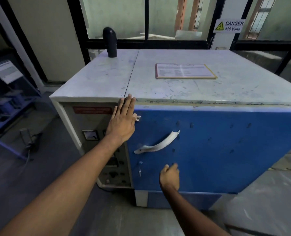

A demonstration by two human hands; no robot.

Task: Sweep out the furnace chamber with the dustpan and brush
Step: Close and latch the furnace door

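Head view looks forward and down, close upon the furnace (175, 92).
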